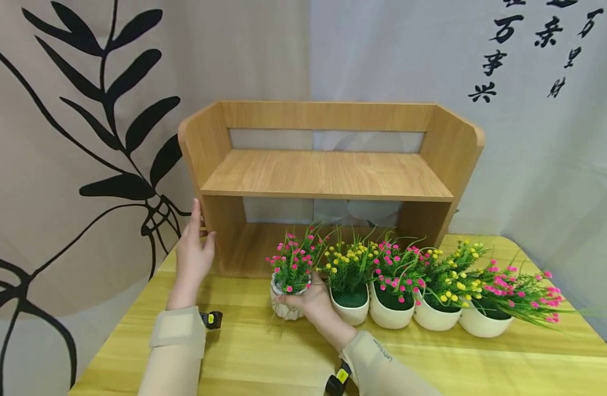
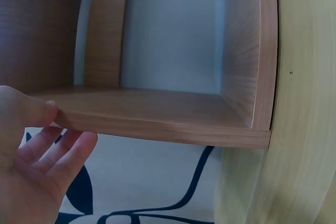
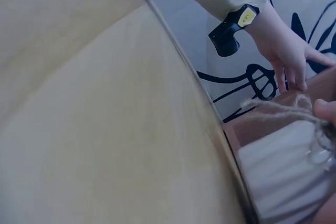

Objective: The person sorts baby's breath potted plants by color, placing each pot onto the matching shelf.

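My left hand (image 1: 193,261) is at the left side panel of a two-tier wooden desk shelf (image 1: 328,173). In the left wrist view, the thumb of this hand (image 2: 39,166) lies on the panel's front edge and the fingers on its outer face, pinching it. My right hand (image 1: 318,302) grips a whitish, ridged pot with pink artificial flowers (image 1: 285,308), upright in front of the shelf's lower tier. Twine (image 3: 283,109) is tied around that pot (image 3: 286,166), as the right wrist view shows. Only part of the right hand (image 3: 326,109) appears there.
Right of the held pot, several smooth white pots stand in a row: yellow flowers (image 1: 350,311), pink flowers (image 1: 392,313), yellow flowers (image 1: 438,316), pink flowers (image 1: 486,324). The wooden table (image 1: 263,363) carries everything. A printed curtain (image 1: 392,49) hangs behind the shelf.
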Motion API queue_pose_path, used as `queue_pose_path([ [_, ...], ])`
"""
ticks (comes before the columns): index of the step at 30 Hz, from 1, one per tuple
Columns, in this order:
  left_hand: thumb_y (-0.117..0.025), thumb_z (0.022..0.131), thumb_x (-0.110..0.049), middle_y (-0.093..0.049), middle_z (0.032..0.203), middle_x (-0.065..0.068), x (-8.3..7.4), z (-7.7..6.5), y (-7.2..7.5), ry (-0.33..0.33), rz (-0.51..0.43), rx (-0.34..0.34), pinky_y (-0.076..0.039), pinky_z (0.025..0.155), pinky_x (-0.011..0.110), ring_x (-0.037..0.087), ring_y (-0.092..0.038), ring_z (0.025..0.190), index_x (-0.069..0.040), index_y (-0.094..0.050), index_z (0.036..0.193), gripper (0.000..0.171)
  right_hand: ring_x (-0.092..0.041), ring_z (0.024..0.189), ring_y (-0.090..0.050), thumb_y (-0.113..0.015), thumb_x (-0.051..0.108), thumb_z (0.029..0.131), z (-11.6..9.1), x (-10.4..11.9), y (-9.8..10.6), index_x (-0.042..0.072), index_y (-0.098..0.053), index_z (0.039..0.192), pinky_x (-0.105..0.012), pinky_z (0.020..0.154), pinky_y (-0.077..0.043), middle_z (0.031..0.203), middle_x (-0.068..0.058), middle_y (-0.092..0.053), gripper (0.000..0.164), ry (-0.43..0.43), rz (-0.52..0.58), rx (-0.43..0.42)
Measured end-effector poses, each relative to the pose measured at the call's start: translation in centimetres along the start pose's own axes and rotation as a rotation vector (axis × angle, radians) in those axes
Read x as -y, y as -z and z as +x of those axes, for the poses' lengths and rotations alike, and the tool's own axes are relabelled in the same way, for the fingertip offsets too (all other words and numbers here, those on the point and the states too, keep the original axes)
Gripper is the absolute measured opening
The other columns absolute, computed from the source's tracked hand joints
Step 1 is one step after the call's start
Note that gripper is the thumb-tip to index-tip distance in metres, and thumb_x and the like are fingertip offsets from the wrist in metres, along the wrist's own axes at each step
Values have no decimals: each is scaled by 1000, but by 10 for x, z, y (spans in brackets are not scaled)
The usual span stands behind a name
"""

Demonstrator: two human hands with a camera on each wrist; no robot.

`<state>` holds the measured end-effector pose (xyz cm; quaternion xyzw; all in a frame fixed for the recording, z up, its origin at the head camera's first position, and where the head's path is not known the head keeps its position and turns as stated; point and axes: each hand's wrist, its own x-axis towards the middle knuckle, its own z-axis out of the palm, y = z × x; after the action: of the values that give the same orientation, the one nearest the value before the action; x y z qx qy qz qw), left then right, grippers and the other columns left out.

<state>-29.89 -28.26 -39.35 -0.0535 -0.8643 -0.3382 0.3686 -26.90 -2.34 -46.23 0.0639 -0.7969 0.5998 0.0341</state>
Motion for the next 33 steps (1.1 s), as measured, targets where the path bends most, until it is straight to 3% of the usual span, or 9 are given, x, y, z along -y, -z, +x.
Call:
queue_pose_path([
  [7, -58, 91, 10, -50, 123, 31, 0, -6, 0, -1, -10, 1, -56, 72, 54, 45, -59, 96, -27, -10, 157, 90, -39, 116, -54, -92, 13, 60, -10, 12, 6, -9, -42, 134, -48, 103, -43, 125, -26, -58, 92, 66, 18, 81],
  [9, -58, 90, 11, -50, 123, 31, 0, -6, 0, -6, -12, -6, -56, 72, 54, 45, -59, 96, -27, -11, 157, 90, -40, 117, -54, -91, 8, 60, -12, 18, 9, -9, -42, 134, -49, 104, -42, 126, -24, -58, 90, 99, 57, 106],
  [15, -57, 92, 9, -51, 123, 29, 1, 0, 1, 3, -15, -10, -55, 75, 55, 44, -58, 99, -30, -9, 157, 89, -40, 116, -55, -93, 11, 60, -13, 45, 18, -4, -42, 135, -51, 102, -43, 125, -23, -58, 92, 155, 25, 140],
  [22, -57, 93, 8, -51, 125, 28, 1, 0, 1, 22, -11, 18, -54, 78, 54, 44, -58, 101, -31, -8, 157, 90, -33, 113, -57, -92, 12, 61, -13, 66, 28, -1, -48, 131, -48, 100, -45, 122, -16, -61, 84, 224, 24, 168],
  [33, -57, 92, 9, -51, 123, 29, -1, 1, 3, 18, -11, 6, -54, 78, 54, 43, -58, 99, -30, -9, 157, 90, -24, 113, -59, -90, 9, 64, -1, 101, 52, 8, -51, 132, -40, 101, -46, 123, -8, -62, 78, 224, 106, 254],
])
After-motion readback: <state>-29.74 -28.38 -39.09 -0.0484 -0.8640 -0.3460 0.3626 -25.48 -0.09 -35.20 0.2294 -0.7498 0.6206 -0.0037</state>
